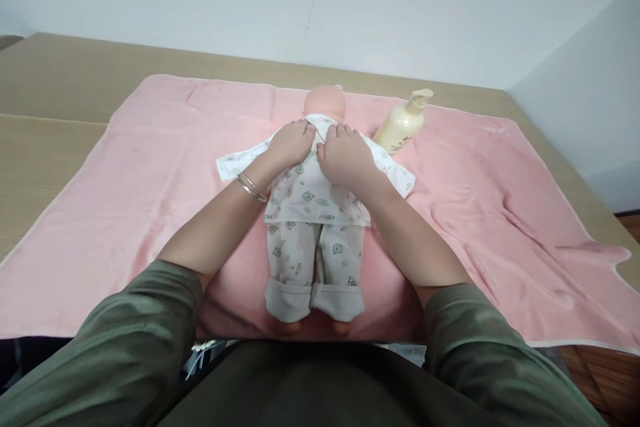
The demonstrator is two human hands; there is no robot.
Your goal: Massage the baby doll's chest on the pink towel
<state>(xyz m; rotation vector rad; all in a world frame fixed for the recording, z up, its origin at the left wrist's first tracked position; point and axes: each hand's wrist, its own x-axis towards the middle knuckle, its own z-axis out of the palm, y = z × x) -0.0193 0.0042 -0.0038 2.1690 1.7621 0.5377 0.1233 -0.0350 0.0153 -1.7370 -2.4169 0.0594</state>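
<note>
A baby doll [325, 102] lies on a pink blanket, its head toward the wall and its feet toward me. It wears a white printed top [320, 203] and matching trousers [340, 250] with turned-up cuffs. On the left of the doll's upper chest rests my left hand [294, 141], its fingertips at the collar. My right hand [345, 152] lies on the other side of the chest, with its fingers near the neckline and its thumb toward the middle. Whether either hand pinches the fabric is unclear.
The pink blanket [150, 167] covers much of the wooden table [50, 90] and is wrinkled at the right. A cream pump bottle [403, 123] stands tilted in view, right of the doll's head. Behind the table is a pale wall [200, 7].
</note>
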